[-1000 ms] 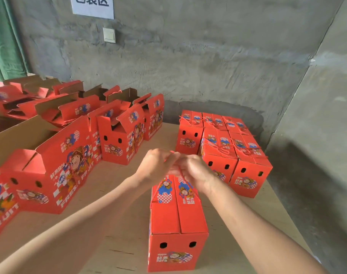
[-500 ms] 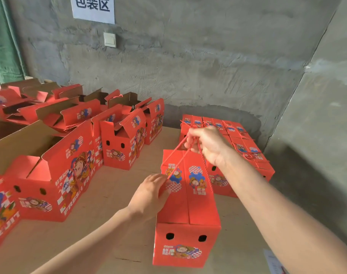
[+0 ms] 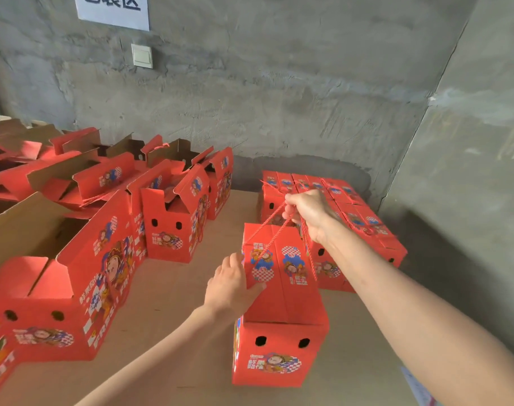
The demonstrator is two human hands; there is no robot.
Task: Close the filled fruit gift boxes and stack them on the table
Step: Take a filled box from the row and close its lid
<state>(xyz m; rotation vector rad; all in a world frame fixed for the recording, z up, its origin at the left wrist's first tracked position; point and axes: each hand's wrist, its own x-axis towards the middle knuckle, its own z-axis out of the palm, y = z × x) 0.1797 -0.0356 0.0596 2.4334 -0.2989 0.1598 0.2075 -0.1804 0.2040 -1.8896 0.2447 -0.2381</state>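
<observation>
closed box (image 3: 282,288) stands on surface (image 3: 176,288), just before stack (image 3: 352,218). right hand (image 3: 307,212) clenched round cord (image 3: 267,227), holds it taut above lid (likely ready to lift). left hand (image 3: 232,285) flat, unclenched, presses box side to steady it.

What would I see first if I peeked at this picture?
Red boxes everywhere! In the middle of the table, a closed red box has its red cord handle gripped by the right hand, while the left hand presses on its left edge. Open boxes crowd the left side, and closed boxes sit packed together at the far right by the grey wall.
</observation>
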